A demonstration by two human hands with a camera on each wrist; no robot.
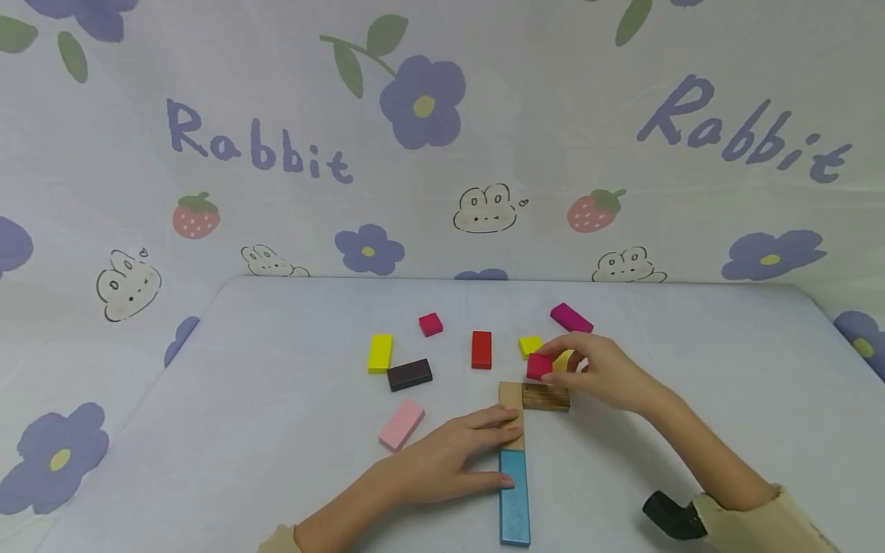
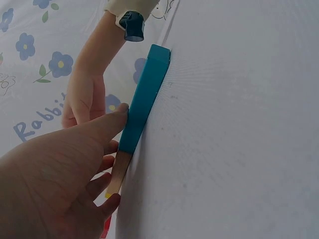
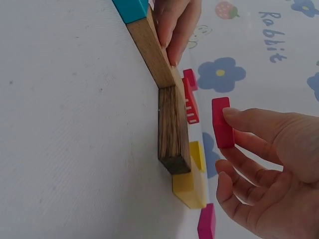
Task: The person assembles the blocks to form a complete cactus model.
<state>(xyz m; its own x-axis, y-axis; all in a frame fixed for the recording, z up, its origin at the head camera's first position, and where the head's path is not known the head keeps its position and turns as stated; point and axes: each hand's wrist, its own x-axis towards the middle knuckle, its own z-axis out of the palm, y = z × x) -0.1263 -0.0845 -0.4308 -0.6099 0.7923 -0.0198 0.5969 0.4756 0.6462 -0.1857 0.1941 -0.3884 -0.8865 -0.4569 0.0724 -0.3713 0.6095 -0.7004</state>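
Crimson block [image 1: 538,367] sits between the thumb and fingertips of the right hand [image 1: 604,372], right of centre in the frame; the right wrist view shows it apart from the dark wood block [image 1: 546,398]. That piece butts against the upper right side of the light wood block [image 1: 510,393], whose lower end meets the blue block [image 1: 515,511] in the lower middle. The left hand [image 1: 449,461] reaches in from the lower left, fingers over the light wood and thumb on the blue.

Partly behind the right hand is a pale yellow block [image 1: 563,362], with a small yellow block [image 1: 529,346] just beside it and a magenta block [image 1: 571,318] higher up. A red block [image 1: 482,350] lies at centre; further left are a small crimson cube [image 1: 431,325], a yellow block [image 1: 380,354], a black block [image 1: 410,375] and a pink block [image 1: 402,425].

All lie on a white tabletop [image 1: 242,461]. Behind it, across the upper frame, hangs a pale cloth [image 1: 525,92] printed with purple flowers, strawberries, rabbits and the word "Rabbit".

Right thumb and fingers are clamped on the crimson piece, the outer fingers loosely bent. Left fingers are extended and spread, thumb well apart, resting on the blocks without gripping.
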